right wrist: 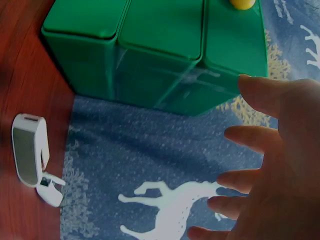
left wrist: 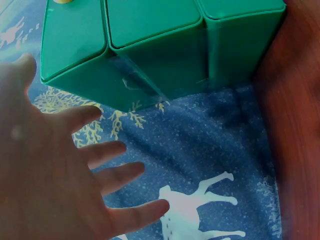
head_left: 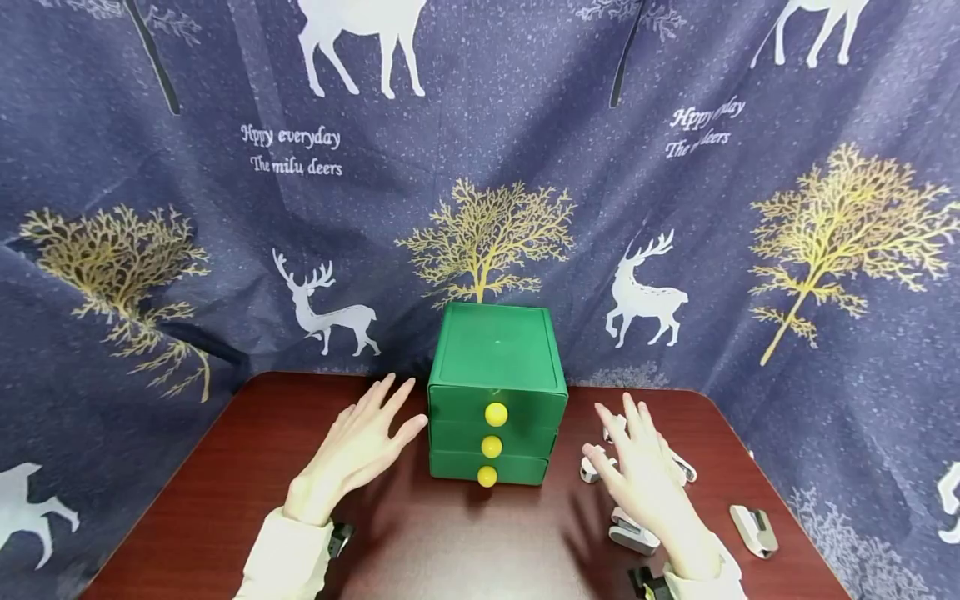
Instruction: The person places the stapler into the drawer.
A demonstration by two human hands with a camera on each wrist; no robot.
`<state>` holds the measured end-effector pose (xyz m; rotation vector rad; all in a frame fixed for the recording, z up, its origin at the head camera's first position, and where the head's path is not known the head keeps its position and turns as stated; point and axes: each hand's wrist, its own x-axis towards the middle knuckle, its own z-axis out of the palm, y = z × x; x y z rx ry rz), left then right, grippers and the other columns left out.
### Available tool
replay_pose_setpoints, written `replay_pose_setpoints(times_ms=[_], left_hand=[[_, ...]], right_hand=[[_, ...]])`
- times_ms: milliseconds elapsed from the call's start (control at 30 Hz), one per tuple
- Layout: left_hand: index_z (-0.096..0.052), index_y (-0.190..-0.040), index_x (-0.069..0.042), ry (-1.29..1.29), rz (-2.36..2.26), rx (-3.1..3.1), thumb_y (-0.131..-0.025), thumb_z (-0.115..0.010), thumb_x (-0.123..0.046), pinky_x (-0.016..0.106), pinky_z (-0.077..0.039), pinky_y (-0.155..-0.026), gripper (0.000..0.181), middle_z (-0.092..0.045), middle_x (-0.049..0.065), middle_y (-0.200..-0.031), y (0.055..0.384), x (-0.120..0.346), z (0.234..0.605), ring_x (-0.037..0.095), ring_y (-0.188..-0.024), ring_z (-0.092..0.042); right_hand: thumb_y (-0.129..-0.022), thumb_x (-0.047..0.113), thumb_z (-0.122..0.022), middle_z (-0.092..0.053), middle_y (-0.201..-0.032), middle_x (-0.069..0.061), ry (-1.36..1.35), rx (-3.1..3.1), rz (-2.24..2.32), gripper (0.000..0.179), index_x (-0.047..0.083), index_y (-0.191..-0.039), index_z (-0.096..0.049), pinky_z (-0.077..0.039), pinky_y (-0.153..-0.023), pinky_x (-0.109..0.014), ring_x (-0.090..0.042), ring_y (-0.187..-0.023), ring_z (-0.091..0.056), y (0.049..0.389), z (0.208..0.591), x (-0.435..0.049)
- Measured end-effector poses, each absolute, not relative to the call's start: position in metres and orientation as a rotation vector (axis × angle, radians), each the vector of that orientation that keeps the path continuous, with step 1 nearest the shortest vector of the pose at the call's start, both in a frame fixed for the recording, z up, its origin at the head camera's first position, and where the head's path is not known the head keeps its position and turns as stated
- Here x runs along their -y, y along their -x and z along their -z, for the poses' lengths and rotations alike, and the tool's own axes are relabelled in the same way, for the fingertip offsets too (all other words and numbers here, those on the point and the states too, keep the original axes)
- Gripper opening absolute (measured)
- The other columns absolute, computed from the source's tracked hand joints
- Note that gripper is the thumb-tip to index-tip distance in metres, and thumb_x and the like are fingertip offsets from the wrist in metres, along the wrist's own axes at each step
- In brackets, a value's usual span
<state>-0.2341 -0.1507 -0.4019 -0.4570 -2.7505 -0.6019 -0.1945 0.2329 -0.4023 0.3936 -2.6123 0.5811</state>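
A small green drawer cabinet (head_left: 495,350) with three drawers, each with a round yellow knob (head_left: 496,414), stands at the middle of the table's back; all its drawers are closed. To its left hovers my left hand (head_left: 352,454), fingers straight and spread, thumb tip close to the cabinet's side. My right hand (head_left: 648,479) is on the other side, also spread and holding nothing, above several small white-and-grey items. Among them, a stapler (head_left: 633,535) lies beneath the right wrist, partly covered. Both wrist views show the cabinet's side (left wrist: 155,65) beyond the extended fingers (right wrist: 242,181).
Another white-and-grey stapler (head_left: 753,531) lies near the table's right edge. Small white items (head_left: 590,470) sit between the cabinet and my right hand. A dark blue cloth (head_left: 480,125) with deer and trees hangs behind the reddish-brown table (head_left: 247,467).
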Motion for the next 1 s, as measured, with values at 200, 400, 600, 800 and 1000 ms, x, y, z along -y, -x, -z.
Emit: replay_pose_setpoints(times_ms=[200,400,600,800,1000], left_hand=[[-0.039,-0.151,-0.023,0.462,0.651,2.748,-0.096,-0.036,-0.067,0.062,-0.040,-0.093,0.070,-0.031,0.010,-0.155,0.237,0.149,0.399,0.035,-0.136,-0.037],[-0.039,-0.150,-0.026,0.453,0.687,2.755,-0.096,-0.034,-0.068,0.066,-0.040,-0.090,0.068,-0.033,0.007,-0.155,0.240,0.147,0.393,0.037,-0.134,-0.041],[-0.044,-0.148,-0.023,0.488,0.691,2.701,-0.097,-0.037,-0.064,0.061,-0.037,-0.096,0.066,-0.037,0.009,-0.152,0.245,0.145,0.385,0.033,-0.135,-0.039],[-0.047,-0.146,-0.018,0.492,0.700,2.687,-0.097,-0.038,-0.064,0.058,-0.037,-0.098,0.068,-0.040,0.011,-0.149,0.248,0.140,0.378,0.033,-0.133,-0.041],[-0.048,-0.145,-0.019,0.470,0.752,2.689,-0.096,-0.035,-0.066,0.058,-0.039,-0.096,0.069,-0.043,0.010,-0.148,0.250,0.135,0.374,0.034,-0.130,-0.046]], right_hand=[[-0.090,0.024,-0.069,-0.031,-0.150,-0.028,-0.491,2.530,-0.607,0.055,0.008,-0.140,-0.052,-0.027,-0.097,-0.071,-0.050,-0.138,-0.024,0.186,0.402,-0.223],[-0.089,0.020,-0.071,-0.030,-0.152,-0.024,-0.553,2.462,-0.649,0.053,0.008,-0.138,-0.054,-0.029,-0.101,-0.064,-0.045,-0.139,-0.026,0.180,0.398,-0.216],[-0.088,0.016,-0.072,-0.034,-0.151,-0.021,-0.600,2.415,-0.661,0.048,0.009,-0.133,-0.057,-0.028,-0.103,-0.063,-0.045,-0.136,-0.030,0.178,0.397,-0.209],[-0.085,0.010,-0.072,-0.039,-0.148,-0.016,-0.653,2.331,-0.669,0.042,0.008,-0.126,-0.062,-0.026,-0.104,-0.064,-0.041,-0.135,-0.035,0.179,0.399,-0.199],[-0.082,0.007,-0.073,-0.047,-0.142,-0.014,-0.725,2.243,-0.682,0.037,0.008,-0.119,-0.066,-0.035,-0.096,-0.058,-0.036,-0.130,-0.042,0.179,0.397,-0.190]])
